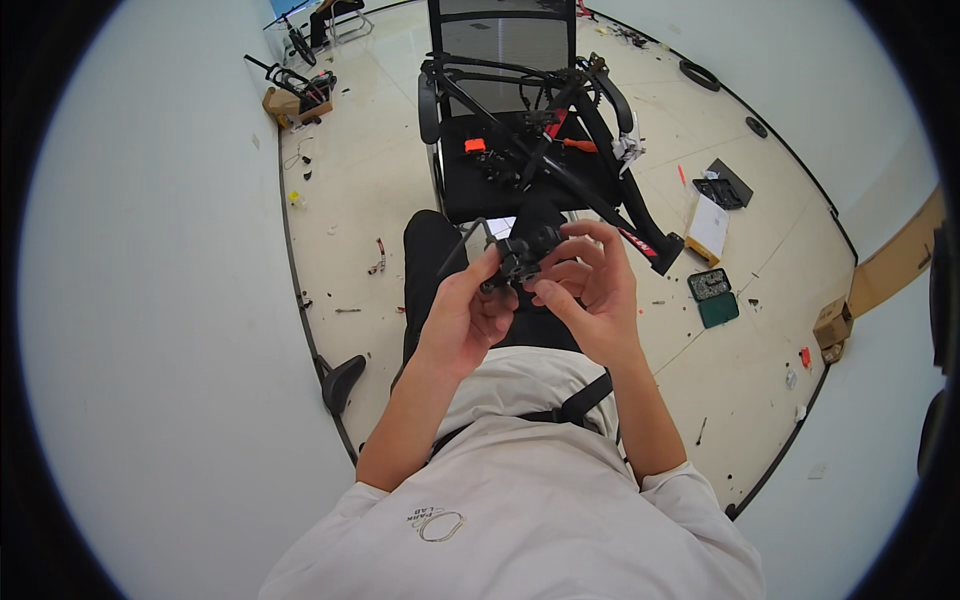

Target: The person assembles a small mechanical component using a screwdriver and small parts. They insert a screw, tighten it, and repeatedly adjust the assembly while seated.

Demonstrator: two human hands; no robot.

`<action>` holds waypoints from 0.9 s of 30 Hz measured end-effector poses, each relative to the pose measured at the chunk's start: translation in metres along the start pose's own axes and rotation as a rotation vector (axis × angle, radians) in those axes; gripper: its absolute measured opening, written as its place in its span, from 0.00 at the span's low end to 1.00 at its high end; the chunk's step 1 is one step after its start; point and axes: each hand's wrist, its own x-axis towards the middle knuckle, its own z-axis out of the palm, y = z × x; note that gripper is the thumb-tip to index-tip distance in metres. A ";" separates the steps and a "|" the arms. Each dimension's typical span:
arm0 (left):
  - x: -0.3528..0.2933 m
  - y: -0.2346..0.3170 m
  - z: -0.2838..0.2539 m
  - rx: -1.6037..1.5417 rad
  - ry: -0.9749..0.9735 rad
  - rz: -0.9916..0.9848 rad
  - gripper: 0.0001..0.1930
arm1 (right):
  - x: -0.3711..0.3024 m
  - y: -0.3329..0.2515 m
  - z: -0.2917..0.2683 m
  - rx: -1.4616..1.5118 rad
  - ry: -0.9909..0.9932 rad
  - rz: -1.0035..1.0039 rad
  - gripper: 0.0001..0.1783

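In front of my lap, a small black bicycle part [518,258] with knobbly, jointed pieces is held up between both hands. My left hand [462,318] grips its left side between thumb and curled fingers. A thin dark bent rod [462,247], shaped like a hex key, sticks out past the left thumb; whether it is joined to the part cannot be made out. On the other side, my right hand [592,295] has its thumb and bent fingertips on the part. Just beyond, a black bicycle frame [575,180] with red patches lies across a black office chair [502,40].
An orange-handled tool [578,145] and a small orange-red item [475,146] rest on the seat. On the floor at right are a green case [716,312], a white box [707,228] and a black tool case [722,190]. A bicycle saddle [343,383] lies by the left wall.
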 end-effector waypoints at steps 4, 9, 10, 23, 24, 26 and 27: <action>-0.003 -0.003 0.006 -0.014 -0.029 -0.101 0.23 | 0.002 -0.004 -0.001 -0.152 -0.040 -0.007 0.28; 0.000 -0.005 0.004 -0.048 -0.103 -0.131 0.24 | 0.000 0.005 -0.006 -0.170 -0.081 0.033 0.24; 0.001 -0.007 0.002 -0.051 -0.113 -0.127 0.25 | 0.000 0.006 -0.007 -0.184 -0.103 0.052 0.23; 0.010 -0.017 0.006 0.277 0.123 0.479 0.12 | 0.006 0.015 -0.013 0.018 -0.043 0.103 0.31; 0.011 -0.017 0.005 0.332 0.137 0.538 0.12 | 0.006 0.015 -0.012 -0.001 -0.049 0.108 0.33; 0.012 -0.016 0.004 0.349 0.171 0.569 0.13 | 0.004 0.013 -0.008 -0.075 -0.062 0.080 0.38; 0.012 -0.017 0.004 0.348 0.182 0.577 0.13 | 0.003 0.009 -0.004 -0.130 -0.069 0.049 0.41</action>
